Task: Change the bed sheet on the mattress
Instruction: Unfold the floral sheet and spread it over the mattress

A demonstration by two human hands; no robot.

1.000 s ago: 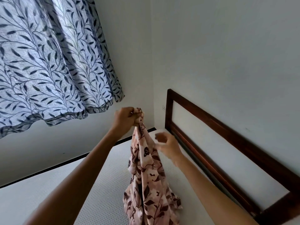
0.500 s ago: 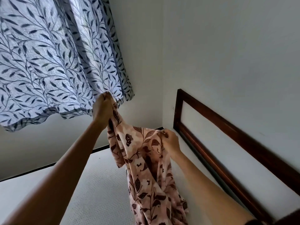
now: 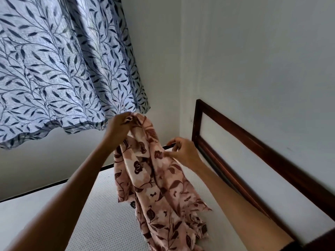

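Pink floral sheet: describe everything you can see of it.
The sheet is thin, soft-looking pale pink fabric printed with dark maroon leaves and flowers. It is bunched, hanging in loose folds, not spread. The left hand grips its top; the right hand pinches a fold lower on its right side. Its lower part appears to reach the white mattress and runs out of frame.

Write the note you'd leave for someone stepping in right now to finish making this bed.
The left hand grips the top of the pink floral sheet, held high.
The right hand pinches the sheet's edge lower down.
The sheet hangs bunched over the mattress, near the headboard.
Done: the mattress is bare.
Left: find the corners, open the sheet out, then spread and tuck it.
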